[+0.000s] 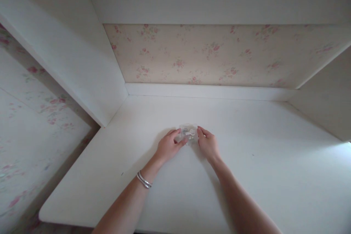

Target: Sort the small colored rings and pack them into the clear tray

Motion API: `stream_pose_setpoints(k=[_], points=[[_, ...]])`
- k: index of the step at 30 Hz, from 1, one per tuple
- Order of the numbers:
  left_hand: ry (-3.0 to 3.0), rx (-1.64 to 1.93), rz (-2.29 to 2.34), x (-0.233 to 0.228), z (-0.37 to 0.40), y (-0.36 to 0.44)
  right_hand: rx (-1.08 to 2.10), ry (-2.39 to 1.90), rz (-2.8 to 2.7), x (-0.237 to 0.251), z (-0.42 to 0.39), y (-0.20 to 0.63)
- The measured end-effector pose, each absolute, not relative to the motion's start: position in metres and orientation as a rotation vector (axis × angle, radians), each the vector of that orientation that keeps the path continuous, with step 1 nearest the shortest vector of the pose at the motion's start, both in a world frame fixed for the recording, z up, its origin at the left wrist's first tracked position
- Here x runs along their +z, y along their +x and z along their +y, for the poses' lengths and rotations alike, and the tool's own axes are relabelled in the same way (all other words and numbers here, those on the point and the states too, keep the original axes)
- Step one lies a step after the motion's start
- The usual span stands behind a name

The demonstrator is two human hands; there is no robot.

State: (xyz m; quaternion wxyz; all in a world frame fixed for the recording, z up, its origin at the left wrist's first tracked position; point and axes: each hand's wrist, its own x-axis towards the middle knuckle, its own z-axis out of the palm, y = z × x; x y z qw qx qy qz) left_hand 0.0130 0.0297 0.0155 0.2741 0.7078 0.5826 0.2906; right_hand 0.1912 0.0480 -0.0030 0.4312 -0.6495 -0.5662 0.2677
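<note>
place: home | signs: floral wallpaper (192, 55); white built-in desk (246, 161)

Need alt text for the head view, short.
Two bare hands, left hand and right hand, grip a small clear plastic packet of small parts from either side on a white desk. The left wrist wears silver bangles; floral wallpaper covers the wall behind.

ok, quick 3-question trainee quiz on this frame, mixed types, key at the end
1. True or false: both hands touch the small clear packet.
2. Which wrist wears the silver bracelets? A) left B) right C) neither
3. Fill in: the packet lies on the white ____.

Key
1. True: the left hand and the right hand pinch it from either side with their fingers.
2. A
3. desk
</note>
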Motion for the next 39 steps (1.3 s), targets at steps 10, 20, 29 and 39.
stream_pose_setpoints(k=[10,20,29,39], points=[[2.020,0.564,1.675,0.013,0.025,0.016,0.552,-1.734,-1.562,0.001,0.045,0.189],[2.114,0.671,1.606,0.010,0.023,0.018,0.506,-1.793,-1.683,0.006,0.043,0.186],[2.116,0.716,1.537,0.005,0.025,0.013,0.500,-1.789,-1.750,0.006,0.043,0.189],[1.905,0.822,1.317,0.005,0.027,0.008,0.483,-1.758,-1.678,0.002,0.045,0.193]])
